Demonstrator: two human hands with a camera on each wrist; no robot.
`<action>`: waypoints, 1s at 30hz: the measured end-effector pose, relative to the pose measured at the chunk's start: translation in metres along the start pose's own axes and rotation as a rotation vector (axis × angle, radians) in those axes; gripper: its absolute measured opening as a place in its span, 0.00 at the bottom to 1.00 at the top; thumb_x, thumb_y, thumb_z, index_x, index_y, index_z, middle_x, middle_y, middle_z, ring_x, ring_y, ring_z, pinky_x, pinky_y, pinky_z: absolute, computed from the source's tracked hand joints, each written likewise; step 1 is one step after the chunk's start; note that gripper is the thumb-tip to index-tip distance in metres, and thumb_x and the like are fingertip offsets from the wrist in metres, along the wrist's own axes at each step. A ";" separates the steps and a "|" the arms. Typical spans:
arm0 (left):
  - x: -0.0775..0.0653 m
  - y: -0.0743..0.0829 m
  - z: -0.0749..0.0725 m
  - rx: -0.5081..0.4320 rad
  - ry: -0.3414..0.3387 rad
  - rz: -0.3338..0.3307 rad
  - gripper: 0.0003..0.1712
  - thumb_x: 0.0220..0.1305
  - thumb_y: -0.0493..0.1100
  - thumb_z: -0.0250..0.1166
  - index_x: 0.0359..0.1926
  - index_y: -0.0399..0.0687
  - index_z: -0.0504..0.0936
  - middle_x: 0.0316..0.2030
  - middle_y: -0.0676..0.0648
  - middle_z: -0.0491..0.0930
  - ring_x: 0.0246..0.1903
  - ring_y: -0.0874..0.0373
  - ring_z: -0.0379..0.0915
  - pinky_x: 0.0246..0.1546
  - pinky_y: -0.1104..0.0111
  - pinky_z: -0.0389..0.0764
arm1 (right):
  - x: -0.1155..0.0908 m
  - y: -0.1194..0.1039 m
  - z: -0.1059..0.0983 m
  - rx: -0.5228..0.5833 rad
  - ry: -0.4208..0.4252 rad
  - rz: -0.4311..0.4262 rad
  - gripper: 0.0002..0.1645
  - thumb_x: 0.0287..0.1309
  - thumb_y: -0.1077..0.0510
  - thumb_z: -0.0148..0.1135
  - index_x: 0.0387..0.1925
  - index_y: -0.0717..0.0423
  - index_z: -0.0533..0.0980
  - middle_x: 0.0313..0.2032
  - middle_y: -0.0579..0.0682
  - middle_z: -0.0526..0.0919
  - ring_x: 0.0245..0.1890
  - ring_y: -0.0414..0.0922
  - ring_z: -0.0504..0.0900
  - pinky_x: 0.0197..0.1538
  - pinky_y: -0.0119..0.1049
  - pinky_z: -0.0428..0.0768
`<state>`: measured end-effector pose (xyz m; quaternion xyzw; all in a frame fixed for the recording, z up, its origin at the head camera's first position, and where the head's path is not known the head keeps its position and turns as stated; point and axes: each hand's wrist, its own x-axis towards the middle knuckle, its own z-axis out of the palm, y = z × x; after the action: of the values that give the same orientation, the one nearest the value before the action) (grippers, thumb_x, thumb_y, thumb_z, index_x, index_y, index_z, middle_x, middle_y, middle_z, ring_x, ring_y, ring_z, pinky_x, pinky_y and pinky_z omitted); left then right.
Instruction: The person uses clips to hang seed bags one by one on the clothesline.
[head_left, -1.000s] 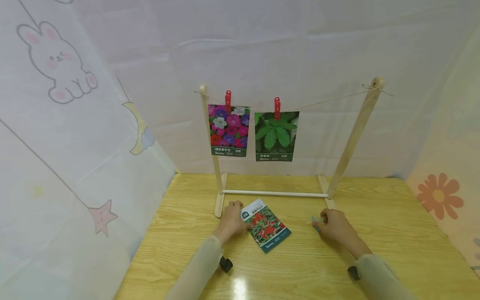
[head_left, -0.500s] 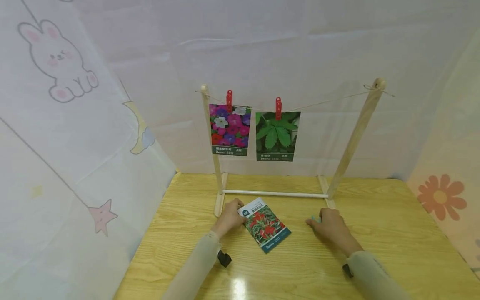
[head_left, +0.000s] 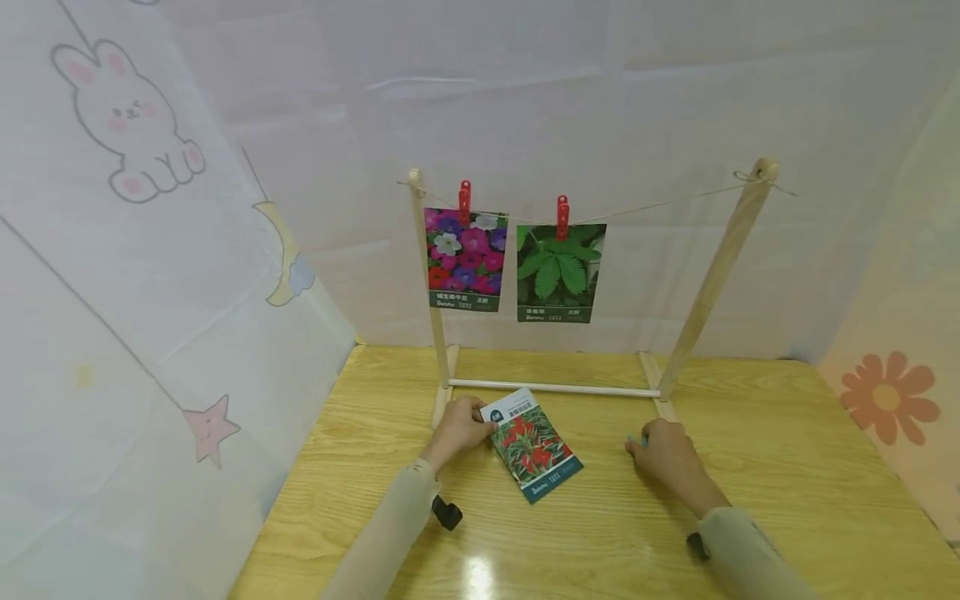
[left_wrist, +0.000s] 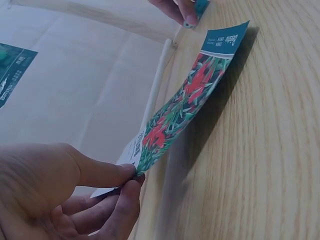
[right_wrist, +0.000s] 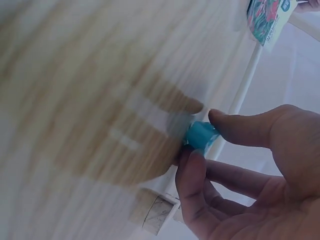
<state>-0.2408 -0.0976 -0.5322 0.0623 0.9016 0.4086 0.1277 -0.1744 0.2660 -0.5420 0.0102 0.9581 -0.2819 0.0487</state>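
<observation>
My left hand (head_left: 456,431) pinches the upper left corner of a seed packet (head_left: 534,450) with red flowers and a dark green bottom band. In the left wrist view the packet (left_wrist: 187,95) bends upward from the table into the thumb and fingers. On the right, my right hand (head_left: 673,460) holds a small teal clothespin (right_wrist: 201,135) between thumb and fingers, close to the tabletop. Most of the clothespin is hidden by the hand in the head view. Two other packets, one with petunias (head_left: 467,260) and one with green leaves (head_left: 558,273), hang from a string.
A wooden stand with a left post (head_left: 437,325), a right post (head_left: 708,292) and a white lower rod (head_left: 555,387) stands at the back of the table (head_left: 600,533). Red clothespins (head_left: 465,202) grip the hanging packets on the string (head_left: 660,206). Printed cloth (head_left: 525,100) surrounds the table.
The left hand has taken the packet's corner between thumb and fingers, and that corner is lifted slightly. The right hand has turned a little, covering more of the teal clothespin.
</observation>
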 end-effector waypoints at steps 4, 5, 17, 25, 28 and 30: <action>0.001 -0.001 -0.001 -0.011 -0.001 0.019 0.17 0.72 0.41 0.72 0.55 0.35 0.86 0.38 0.43 0.89 0.29 0.59 0.78 0.27 0.70 0.77 | -0.003 0.000 -0.002 0.033 -0.012 0.010 0.20 0.71 0.59 0.66 0.21 0.58 0.74 0.17 0.45 0.70 0.16 0.40 0.69 0.21 0.27 0.66; 0.001 -0.001 -0.001 -0.012 0.000 0.022 0.17 0.72 0.41 0.71 0.56 0.34 0.86 0.38 0.43 0.89 0.28 0.59 0.78 0.26 0.70 0.76 | -0.004 0.000 -0.003 0.042 -0.015 0.011 0.20 0.71 0.59 0.65 0.21 0.57 0.73 0.17 0.46 0.70 0.17 0.40 0.69 0.21 0.27 0.67; 0.000 0.006 -0.006 -0.033 0.050 0.063 0.21 0.78 0.43 0.66 0.62 0.31 0.83 0.36 0.41 0.91 0.16 0.62 0.69 0.15 0.73 0.67 | 0.000 0.004 -0.024 0.031 0.015 -0.108 0.20 0.70 0.60 0.66 0.50 0.77 0.80 0.34 0.59 0.85 0.29 0.49 0.81 0.30 0.41 0.83; -0.008 0.021 -0.010 -0.021 0.083 0.168 0.17 0.79 0.42 0.64 0.57 0.34 0.86 0.17 0.50 0.74 0.13 0.64 0.59 0.15 0.73 0.59 | -0.002 0.006 -0.036 0.108 0.066 -0.171 0.23 0.71 0.61 0.68 0.54 0.80 0.79 0.39 0.60 0.86 0.39 0.56 0.88 0.37 0.45 0.89; -0.012 0.027 -0.011 -0.002 0.116 0.224 0.13 0.79 0.42 0.64 0.50 0.36 0.87 0.12 0.55 0.58 0.12 0.63 0.48 0.16 0.72 0.54 | -0.003 0.007 -0.040 0.137 0.084 -0.189 0.23 0.71 0.61 0.69 0.55 0.78 0.79 0.40 0.60 0.86 0.38 0.54 0.88 0.34 0.41 0.89; -0.013 0.031 -0.011 -0.005 0.135 0.258 0.12 0.78 0.41 0.65 0.50 0.35 0.87 0.11 0.57 0.58 0.12 0.64 0.48 0.17 0.73 0.54 | -0.005 0.007 -0.043 0.148 0.088 -0.191 0.23 0.71 0.60 0.69 0.56 0.78 0.79 0.41 0.61 0.87 0.39 0.55 0.88 0.34 0.40 0.89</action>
<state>-0.2308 -0.0880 -0.4995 0.1494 0.8916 0.4273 0.0132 -0.1729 0.2953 -0.5090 -0.0650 0.9326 -0.3544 -0.0214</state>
